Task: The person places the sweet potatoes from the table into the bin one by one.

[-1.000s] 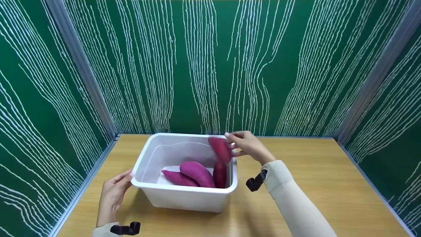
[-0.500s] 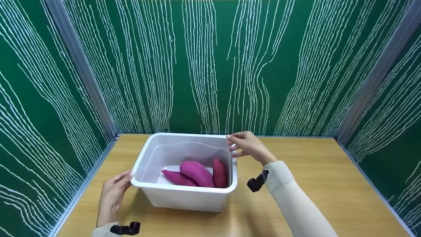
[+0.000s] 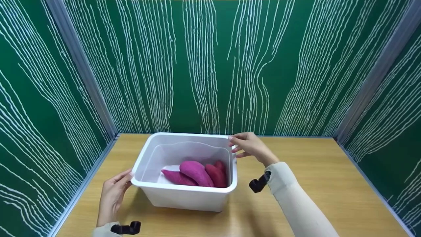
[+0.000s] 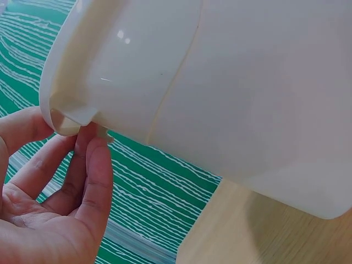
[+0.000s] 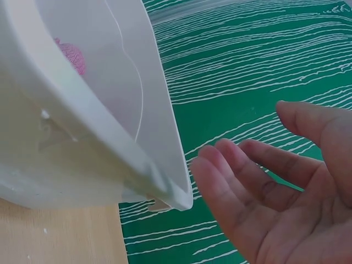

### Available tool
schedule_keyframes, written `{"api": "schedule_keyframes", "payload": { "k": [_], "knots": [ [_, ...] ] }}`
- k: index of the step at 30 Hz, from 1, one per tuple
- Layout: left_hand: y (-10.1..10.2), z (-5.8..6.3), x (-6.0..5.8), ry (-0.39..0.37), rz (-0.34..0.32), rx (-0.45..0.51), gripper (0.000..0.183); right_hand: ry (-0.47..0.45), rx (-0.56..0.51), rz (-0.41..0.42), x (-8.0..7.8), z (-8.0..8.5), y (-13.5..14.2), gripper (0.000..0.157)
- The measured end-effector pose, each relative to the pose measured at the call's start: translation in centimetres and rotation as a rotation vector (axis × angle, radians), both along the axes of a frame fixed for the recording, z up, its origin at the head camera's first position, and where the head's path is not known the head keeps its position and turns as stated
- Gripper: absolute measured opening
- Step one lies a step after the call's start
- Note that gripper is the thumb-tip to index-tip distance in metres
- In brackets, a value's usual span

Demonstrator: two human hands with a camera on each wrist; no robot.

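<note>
A white plastic bin point(image 3: 184, 200) stands on the table with sweet potatoes inside. Two magenta sweet potatoes point(image 3: 196, 172) overlap in the middle, and two redder sweet potatoes point(image 3: 215, 175) lie against its right wall. At the bin's left front corner, my left hand point(image 3: 115, 191) pinches the rim; the left wrist view shows the thumb on the lip point(image 4: 47, 88) and the fingers curled beneath. My right hand point(image 3: 250, 146) is beside the right back corner, holding nothing. In the right wrist view its fingers point(image 5: 236, 181) are loosely spread just off the rim.
The bin rests on a wooden table point(image 3: 312, 177). Green walls point(image 3: 283, 65) with white wavy lines rise at the back and both sides, joined by grey metal posts point(image 3: 84, 65). Black wrist mounts point(image 3: 260, 182) sit on both sleeves.
A red sweet potato has dropped from beside my right hand into the bin and settled against the other red one. My right hand has shifted slightly right; my left hand stays put.
</note>
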State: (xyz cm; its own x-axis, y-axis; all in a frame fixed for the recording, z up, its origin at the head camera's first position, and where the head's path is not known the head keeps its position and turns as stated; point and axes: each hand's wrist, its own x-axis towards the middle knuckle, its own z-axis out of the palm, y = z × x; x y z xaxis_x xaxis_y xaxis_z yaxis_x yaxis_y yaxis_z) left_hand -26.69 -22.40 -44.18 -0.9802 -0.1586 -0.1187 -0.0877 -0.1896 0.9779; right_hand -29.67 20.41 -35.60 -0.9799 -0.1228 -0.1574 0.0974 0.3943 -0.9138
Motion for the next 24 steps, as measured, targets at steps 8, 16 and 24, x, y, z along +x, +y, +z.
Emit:
{"api": "schedule_keyframes", "payload": {
  "k": [8,16,24],
  "knots": [
    [-0.6,0.6,0.6,-0.081,-0.008,-0.212,0.042,0.027,-0.032,-0.016,0.0,-0.4,0.7,0.056],
    [-0.2,2.4,0.9,-0.078,-0.105,-0.592,0.046,0.082,0.025,-0.037,0.6,-0.7,2.0,0.070],
    [2.3,5.4,1.2,0.005,-0.154,-0.918,0.046,0.212,0.115,-0.013,1.9,-1.0,3.5,0.072]
  ]
}}
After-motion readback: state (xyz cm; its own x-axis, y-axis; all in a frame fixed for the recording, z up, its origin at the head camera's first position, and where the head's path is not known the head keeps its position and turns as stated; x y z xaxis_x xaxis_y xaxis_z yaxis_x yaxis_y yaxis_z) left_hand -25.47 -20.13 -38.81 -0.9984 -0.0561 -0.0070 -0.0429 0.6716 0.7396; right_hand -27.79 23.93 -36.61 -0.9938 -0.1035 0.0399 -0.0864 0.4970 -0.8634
